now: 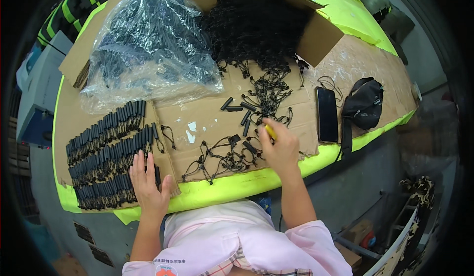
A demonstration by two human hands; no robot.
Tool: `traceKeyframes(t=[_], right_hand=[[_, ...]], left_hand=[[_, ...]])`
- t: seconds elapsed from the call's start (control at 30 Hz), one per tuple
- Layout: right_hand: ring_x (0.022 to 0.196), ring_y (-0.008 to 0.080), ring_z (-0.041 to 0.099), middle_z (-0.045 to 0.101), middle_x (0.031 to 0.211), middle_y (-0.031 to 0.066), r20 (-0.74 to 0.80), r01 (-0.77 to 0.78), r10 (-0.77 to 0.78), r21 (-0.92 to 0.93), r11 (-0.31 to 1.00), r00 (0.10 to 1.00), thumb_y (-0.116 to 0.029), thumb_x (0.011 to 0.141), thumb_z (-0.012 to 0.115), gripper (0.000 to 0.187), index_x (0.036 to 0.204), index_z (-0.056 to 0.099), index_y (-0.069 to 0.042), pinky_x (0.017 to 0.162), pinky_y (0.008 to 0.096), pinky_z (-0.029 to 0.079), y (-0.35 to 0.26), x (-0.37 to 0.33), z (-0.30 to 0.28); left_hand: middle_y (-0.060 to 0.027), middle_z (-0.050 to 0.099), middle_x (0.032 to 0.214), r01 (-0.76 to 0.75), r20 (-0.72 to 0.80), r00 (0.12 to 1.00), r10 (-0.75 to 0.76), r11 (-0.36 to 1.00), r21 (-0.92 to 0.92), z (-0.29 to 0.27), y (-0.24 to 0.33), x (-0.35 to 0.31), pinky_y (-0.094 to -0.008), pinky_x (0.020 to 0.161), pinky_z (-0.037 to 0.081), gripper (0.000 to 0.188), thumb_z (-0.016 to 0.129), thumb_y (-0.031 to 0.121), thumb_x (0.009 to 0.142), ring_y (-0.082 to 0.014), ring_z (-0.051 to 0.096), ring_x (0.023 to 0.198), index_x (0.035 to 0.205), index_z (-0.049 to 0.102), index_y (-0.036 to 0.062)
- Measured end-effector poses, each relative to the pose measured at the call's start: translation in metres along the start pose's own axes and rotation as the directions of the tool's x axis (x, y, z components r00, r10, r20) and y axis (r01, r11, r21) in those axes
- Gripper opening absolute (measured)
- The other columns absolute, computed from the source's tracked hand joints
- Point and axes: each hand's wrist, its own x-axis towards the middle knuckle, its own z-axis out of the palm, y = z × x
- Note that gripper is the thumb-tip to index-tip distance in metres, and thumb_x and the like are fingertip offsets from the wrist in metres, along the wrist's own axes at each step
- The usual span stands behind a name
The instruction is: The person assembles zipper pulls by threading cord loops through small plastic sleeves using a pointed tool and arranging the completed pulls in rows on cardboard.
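Observation:
My left hand [149, 184] lies with its fingers stretched out at the right end of several rows of short black tubes with looped cords [106, 152]. It touches the tubes at the row ends. My right hand [281, 150] is closed round a small yellow object [270, 131], mostly hidden by the fingers. Just beyond that hand are loose black cord loops [269, 95] and several loose black tubes [248, 106]. Nearer me, a tangle of knotted black cords [217, 160] spreads over the cardboard between my hands.
A clear plastic bag [158, 43] of dark pieces stands at the back left. Beside it an open cardboard box [323, 39] spills black cords. To the right are a black phone [327, 115] and a black pouch [363, 103]. Yellow-green fabric [237, 189] edges the table.

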Motion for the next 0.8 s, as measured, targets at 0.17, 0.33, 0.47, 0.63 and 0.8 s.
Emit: traceKeyframes(t=[0.17, 0.33, 0.47, 0.63, 0.8], right_hand=[[0.068, 0.0304, 0.061, 0.062, 0.081, 0.012, -0.031, -0.005, 0.001, -0.128, 0.992, 1.0, -0.019, 0.08, 0.06, 0.02, 0.094, 0.062, -0.004, 0.059, 0.0381, 0.048, 0.02, 0.04, 0.008], [0.072, 0.0321, 0.061, 0.063, 0.081, 0.0127, -0.002, -0.049, 0.049, -0.169, 0.984, 0.999, -0.022, 0.08, 0.059, 0.019, 0.089, 0.062, -0.005, 0.063, 0.0411, 0.048, 0.024, 0.068, 0.015], [0.073, 0.0325, 0.061, 0.063, 0.08, 0.0134, 0.009, -0.14, 0.145, -0.211, 0.967, 0.989, -0.022, 0.08, 0.059, 0.019, 0.085, 0.061, -0.005, 0.065, 0.0419, 0.048, 0.027, 0.086, 0.016], [0.072, 0.0348, 0.06, 0.063, 0.078, 0.0133, 0.053, -0.083, 0.11, -0.368, 0.926, 0.993, -0.025, 0.079, 0.057, 0.022, 0.084, 0.061, -0.004, 0.068, 0.0434, 0.047, 0.049, 0.088, 0.032], [0.065, 0.0234, 0.06, 0.063, 0.074, 0.011, -0.094, -0.111, 0.118, 0.074, 0.991, 0.989, -0.017, 0.077, 0.06, 0.015, 0.082, 0.059, -0.003, 0.064, 0.0327, 0.047, 0.035, 0.076, 0.024]], left_hand=[[-0.0218, 0.021, 0.142, 0.021, 0.145, 0.989, -0.022, 1.0, 0.009, 0.004, 0.001, -0.005, -0.0478, 0.105, 0.018, 0.073, 0.057, 0.037, 0.081, -0.0373, 0.021, 0.132, 0.137, 0.028, 0.0012], [-0.0215, 0.016, 0.144, 0.032, 0.203, 0.977, -0.056, 0.992, 0.123, -0.001, 0.007, 0.0, -0.0472, 0.106, 0.016, 0.077, 0.053, 0.046, 0.081, -0.0358, 0.016, 0.134, 0.138, 0.025, 0.0022], [-0.0218, 0.021, 0.143, -0.017, 0.094, 0.996, 0.008, 0.995, 0.099, -0.015, 0.019, 0.009, -0.0477, 0.105, 0.017, 0.074, 0.056, 0.043, 0.081, -0.0362, 0.019, 0.132, 0.137, 0.029, 0.0026], [-0.0206, 0.048, 0.122, -0.366, -0.052, 0.93, 0.363, 0.919, -0.149, -0.003, 0.066, 0.069, -0.046, 0.097, 0.032, 0.045, 0.067, 0.015, 0.072, -0.0366, 0.042, 0.117, 0.113, 0.054, 0.0011], [-0.0154, 0.056, 0.101, -0.404, -0.11, 0.913, 0.392, 0.832, -0.38, 0.052, 0.104, 0.121, -0.0387, 0.081, 0.044, 0.024, 0.059, 0.003, 0.075, -0.0328, 0.052, 0.098, 0.099, 0.058, 0.0015]])
